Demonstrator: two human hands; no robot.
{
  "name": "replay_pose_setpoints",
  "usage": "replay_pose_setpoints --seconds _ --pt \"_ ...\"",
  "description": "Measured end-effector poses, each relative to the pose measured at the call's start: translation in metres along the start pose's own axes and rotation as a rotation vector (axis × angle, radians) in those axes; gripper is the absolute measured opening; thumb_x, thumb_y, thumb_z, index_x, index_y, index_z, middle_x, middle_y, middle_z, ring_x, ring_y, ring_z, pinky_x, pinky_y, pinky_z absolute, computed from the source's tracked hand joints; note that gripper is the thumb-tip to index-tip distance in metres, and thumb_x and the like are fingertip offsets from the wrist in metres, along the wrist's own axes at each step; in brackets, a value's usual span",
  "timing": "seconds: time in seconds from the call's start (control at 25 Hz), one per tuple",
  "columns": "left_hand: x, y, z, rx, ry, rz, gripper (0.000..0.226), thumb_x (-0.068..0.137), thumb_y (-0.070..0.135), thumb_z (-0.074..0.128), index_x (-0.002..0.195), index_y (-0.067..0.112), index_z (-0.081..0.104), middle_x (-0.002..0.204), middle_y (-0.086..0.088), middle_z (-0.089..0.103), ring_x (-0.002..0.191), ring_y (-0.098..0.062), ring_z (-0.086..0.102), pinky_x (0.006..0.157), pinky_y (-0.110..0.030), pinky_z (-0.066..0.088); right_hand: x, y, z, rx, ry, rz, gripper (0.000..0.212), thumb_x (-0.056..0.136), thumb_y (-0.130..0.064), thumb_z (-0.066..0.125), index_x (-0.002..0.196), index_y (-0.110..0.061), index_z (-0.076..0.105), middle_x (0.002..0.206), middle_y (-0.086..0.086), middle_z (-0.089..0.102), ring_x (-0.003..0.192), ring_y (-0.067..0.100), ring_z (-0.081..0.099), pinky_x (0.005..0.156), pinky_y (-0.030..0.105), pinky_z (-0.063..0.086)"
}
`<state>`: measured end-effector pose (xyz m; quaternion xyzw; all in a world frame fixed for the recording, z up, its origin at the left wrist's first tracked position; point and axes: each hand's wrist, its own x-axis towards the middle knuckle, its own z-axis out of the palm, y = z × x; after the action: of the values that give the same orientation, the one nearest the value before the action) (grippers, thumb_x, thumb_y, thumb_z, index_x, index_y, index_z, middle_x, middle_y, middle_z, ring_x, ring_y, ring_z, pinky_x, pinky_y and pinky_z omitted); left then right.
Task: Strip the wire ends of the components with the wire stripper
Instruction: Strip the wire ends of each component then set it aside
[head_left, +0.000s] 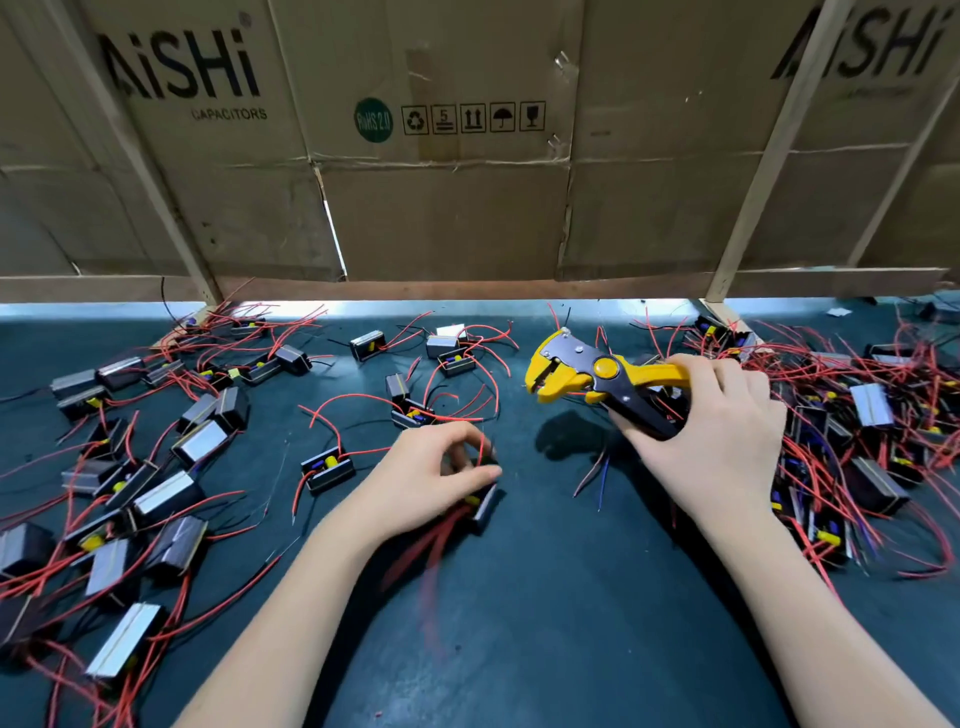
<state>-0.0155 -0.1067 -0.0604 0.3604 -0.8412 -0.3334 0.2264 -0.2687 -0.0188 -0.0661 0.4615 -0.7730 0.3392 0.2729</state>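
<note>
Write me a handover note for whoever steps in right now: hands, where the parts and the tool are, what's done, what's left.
Left hand: fingers curled round one component on the mat, its red wires blurred.
Right hand: grips the handles of the yellow wire stripper, held above the mat, head pointing left, no wire in it.
Components lie in two heaps, a left pile and a right pile; which is stripped is too small to tell.
Left to do: feed the held component's wire ends into the stripper, strip, carry on through the rest.
</note>
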Motion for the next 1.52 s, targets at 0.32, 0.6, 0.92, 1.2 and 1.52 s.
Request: replay_pose_setpoints --seconds 0.32,0.6,0.92,1.2,1.52 --pt "0.0 0.022 0.011 -0.37 0.286 0.22 0.031 0.09 0.005 0.06 0.117 0.018 0.064 0.095 0.001 0.072 0.082 -0.016 0.067 0.077 -0.032 0.054 0.005 0.002 -0.009 0.061 0.034 0.1 0.065 0.065 -0.056 0.081 0.11 -0.013 0.063 0.103 0.012 0.061 0.097 0.038 0.051 0.079 0.047 0.04" --pt "0.013 -0.017 -0.011 -0.036 0.688 -0.07 0.024 0.087 0.005 0.068 0.108 0.016 0.068 0.096 0.003 0.07 0.085 -0.011 0.062 0.076 -0.021 0.046 0.003 -0.001 -0.01 0.104 0.019 0.079 0.066 0.063 -0.052 0.085 0.113 -0.014 0.063 0.106 0.011 0.061 0.1 0.037 0.05 0.081 0.045 0.038" --pt "0.011 -0.018 -0.004 0.312 0.473 0.054 0.027 0.08 0.005 0.073 0.103 0.02 0.076 0.094 0.005 0.074 0.099 -0.023 0.059 0.087 -0.034 0.044 0.0 -0.006 -0.008 0.083 -0.01 -0.001 0.063 0.064 -0.057 0.076 0.11 -0.016 0.065 0.102 0.007 0.061 0.096 0.035 0.052 0.076 0.041 0.035" --pt "0.011 -0.018 -0.008 0.354 0.433 0.115 0.023 0.081 0.002 0.074 0.097 0.016 0.08 0.089 0.002 0.076 0.093 -0.029 0.059 0.084 -0.043 0.047 0.0 -0.006 -0.008 0.057 -0.035 -0.002 0.065 0.064 -0.063 0.064 0.11 -0.017 0.065 0.102 0.005 0.061 0.095 0.033 0.051 0.075 0.041 0.034" --pt "0.008 -0.004 0.0 -0.106 0.446 0.017 0.012 0.086 0.014 0.074 0.088 0.018 0.063 0.071 0.011 0.074 0.066 -0.004 0.064 0.068 -0.015 0.044 -0.001 -0.009 -0.009 0.049 -0.067 -0.005 0.067 0.066 -0.067 0.062 0.11 -0.016 0.065 0.101 0.007 0.06 0.095 0.034 0.052 0.076 0.042 0.034"
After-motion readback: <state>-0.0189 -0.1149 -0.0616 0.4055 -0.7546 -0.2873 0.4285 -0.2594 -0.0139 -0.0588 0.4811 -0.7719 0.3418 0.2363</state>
